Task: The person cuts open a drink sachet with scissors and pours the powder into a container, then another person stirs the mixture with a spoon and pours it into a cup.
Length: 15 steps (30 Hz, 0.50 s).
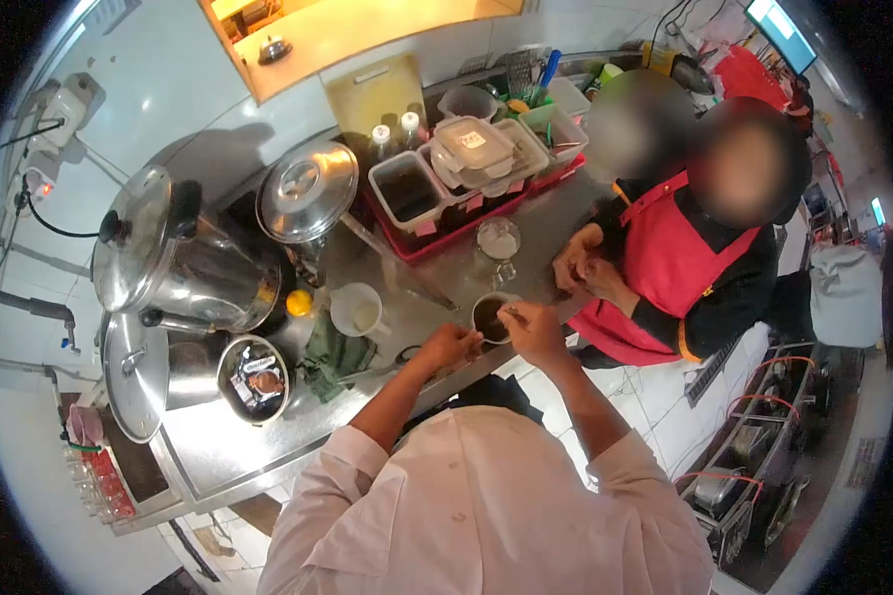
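Note:
A light-coloured cup (480, 305) with dark liquid inside is in front of me, near the counter's front edge. My left hand (450, 348) is closed at its left side, where the handle seems to be. Over the cup's right rim, my right hand (533, 330) is pinched; whatever thin thing it holds is too small to make out. Beyond the cup stands a glass mug (498, 241) with whitish contents. To the left are a white plastic jug (353, 305) and a crumpled green cloth (329, 359).
A co-worker in a red apron (645, 243) stands close on the right, hands together. A red tray (407, 248) of plastic containers sits behind. At left are a large metal pot (213, 268), a lidded pot (310, 193), an orange fruit (299, 302) and a bowl of packets (226, 397).

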### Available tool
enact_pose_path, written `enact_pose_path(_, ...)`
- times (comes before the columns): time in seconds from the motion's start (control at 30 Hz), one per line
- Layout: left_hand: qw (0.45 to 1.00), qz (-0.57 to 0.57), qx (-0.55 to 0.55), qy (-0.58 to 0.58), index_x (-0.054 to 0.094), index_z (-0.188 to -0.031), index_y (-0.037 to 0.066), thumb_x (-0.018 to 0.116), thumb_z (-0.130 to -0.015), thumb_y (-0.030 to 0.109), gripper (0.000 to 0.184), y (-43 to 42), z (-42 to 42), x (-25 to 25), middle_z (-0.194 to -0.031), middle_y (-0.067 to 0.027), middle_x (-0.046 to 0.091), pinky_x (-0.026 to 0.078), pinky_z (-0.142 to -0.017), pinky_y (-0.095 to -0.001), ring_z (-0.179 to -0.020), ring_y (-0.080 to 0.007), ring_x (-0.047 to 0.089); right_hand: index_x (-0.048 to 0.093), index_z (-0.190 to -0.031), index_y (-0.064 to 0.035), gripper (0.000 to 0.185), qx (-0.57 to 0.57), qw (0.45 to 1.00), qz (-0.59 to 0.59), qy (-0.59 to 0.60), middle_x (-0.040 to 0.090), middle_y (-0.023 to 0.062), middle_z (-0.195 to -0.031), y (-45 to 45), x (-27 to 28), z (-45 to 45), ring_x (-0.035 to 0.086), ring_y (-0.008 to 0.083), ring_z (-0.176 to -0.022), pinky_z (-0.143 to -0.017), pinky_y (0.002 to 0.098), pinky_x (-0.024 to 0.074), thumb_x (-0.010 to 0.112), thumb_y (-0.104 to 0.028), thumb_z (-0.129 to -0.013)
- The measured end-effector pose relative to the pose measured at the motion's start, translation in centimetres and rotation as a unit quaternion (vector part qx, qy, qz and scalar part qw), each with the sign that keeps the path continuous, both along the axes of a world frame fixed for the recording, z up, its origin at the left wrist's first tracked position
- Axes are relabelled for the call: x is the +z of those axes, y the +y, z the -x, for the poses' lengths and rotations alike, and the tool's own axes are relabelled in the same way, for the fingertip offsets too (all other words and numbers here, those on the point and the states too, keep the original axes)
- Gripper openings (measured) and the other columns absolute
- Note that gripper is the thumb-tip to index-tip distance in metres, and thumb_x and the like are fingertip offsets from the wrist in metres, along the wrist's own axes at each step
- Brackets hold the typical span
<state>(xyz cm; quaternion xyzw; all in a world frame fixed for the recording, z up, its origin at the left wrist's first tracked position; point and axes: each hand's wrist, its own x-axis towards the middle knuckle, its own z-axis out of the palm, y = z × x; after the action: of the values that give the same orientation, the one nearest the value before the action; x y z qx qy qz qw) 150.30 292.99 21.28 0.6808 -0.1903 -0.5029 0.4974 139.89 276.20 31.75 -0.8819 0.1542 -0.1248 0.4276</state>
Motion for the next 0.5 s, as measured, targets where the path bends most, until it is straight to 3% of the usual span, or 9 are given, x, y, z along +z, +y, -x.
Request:
enact_pose_path(0.07, 0.999, -0.031, -0.027, -0.023, 0.072, -0.081, 0.0, 0.06, -0.097, 0.039, 0.044, 0.1, -0.2, 0.4, -0.072, -0.0084, 0.07, 0.051, -0.067, -0.0343, -0.066, -0.0162, 0.065, 0.066, -0.089, 0.0024, 0.015, -0.028, 0.999, -0.044, -0.007, 0.067, 0.0222, -0.087, 0.3, -0.7, -0.2, 0.065, 0.0417, -0.082, -0.073, 0.048, 0.0502, 0.062, -0.012, -0.087)
enact_pose_path(0.17, 0.999, -0.002, -0.038, -0.03, 0.071, -0.087, 0.0, 0.057, -0.1, 0.032, 0.037, 0.4, 0.0, 1.8, -0.077, -0.006, 0.068, 0.05, -0.068, -0.0317, -0.068, -0.014, 0.059, 0.067, -0.09, 0.001, 0.014, -0.037, 0.989, 0.118, -0.08, 0.067, 0.0217, -0.086, -0.5, -1.0, -0.3, 0.064, 0.0403, -0.082, -0.071, 0.0476, 0.0494, 0.062, -0.012, -0.087)
enact_pose_path(0.2, 0.999, -0.022, -0.024, -0.02, 0.071, -0.085, 0.0, 0.059, -0.098, 0.036, 0.04, 0.4, 0.1, 2.6, -0.075, -0.0073, 0.069, 0.05, -0.067, -0.0323, -0.067, -0.0153, 0.062, 0.067, -0.09, 0.001, 0.014, -0.038, 0.989, 0.118, -0.083, 0.067, 0.0217, -0.086, -0.4, -0.8, -0.3, 0.064, 0.0403, -0.082, -0.071, 0.0476, 0.0494, 0.062, -0.012, -0.087)
enact_pose_path(0.27, 0.999, -0.032, -0.014, -0.017, 0.071, -0.082, -0.001, 0.061, -0.096, 0.039, 0.044, -0.1, 0.1, 2.8, -0.072, -0.0086, 0.07, 0.051, -0.066, -0.0329, -0.067, -0.0166, 0.066, 0.067, -0.09, 0.0011, 0.014, 0.001, 0.998, 0.057, 0.021, 0.066, 0.0223, -0.084, -0.5, 0.1, 0.3, 0.064, 0.0413, -0.081, -0.07, 0.0476, 0.0486, 0.061, -0.012, -0.088)
enact_pose_path(0.33, 1.0, 0.008, 0.008, 0.018, 0.072, -0.082, 0.0, 0.061, -0.096, 0.041, 0.045, 0.0, 0.3, 1.4, -0.072, -0.0087, 0.071, 0.051, -0.067, -0.033, -0.067, -0.0167, 0.066, 0.067, -0.089, 0.0011, 0.013, -0.005, 1.0, 0.02, 0.018, 0.065, 0.023, -0.083, -0.3, 0.4, 0.3, 0.063, 0.0421, -0.081, -0.07, 0.0474, 0.0482, 0.06, -0.01, -0.088)
enact_pose_path(0.4, 1.0, 0.007, 0.012, 0.012, 0.071, -0.082, 0.0, 0.062, -0.096, 0.04, 0.044, -0.2, 0.4, -0.1, -0.073, -0.0091, 0.071, 0.052, -0.067, -0.0329, -0.067, -0.0165, 0.067, 0.067, -0.09, 0.0011, 0.013, -0.016, 0.995, 0.048, -0.081, 0.065, 0.0226, -0.083, -0.1, -0.5, 0.1, 0.063, 0.042, -0.08, -0.07, 0.0468, 0.0488, 0.061, -0.01, -0.088)
enact_pose_path(0.5, 1.0, -0.013, 0.002, -0.021, 0.071, -0.082, 0.0, 0.062, -0.096, 0.039, 0.042, -0.1, 0.1, 1.0, -0.074, -0.0098, 0.071, 0.052, -0.065, -0.0331, -0.067, -0.0162, 0.067, 0.066, -0.089, 0.0021, 0.012, -0.013, 0.998, 0.027, -0.047, 0.066, 0.0221, -0.084, 0.1, 0.0, 0.0, 0.064, 0.0413, -0.08, -0.071, 0.0461, 0.0498, 0.062, -0.009, -0.087)
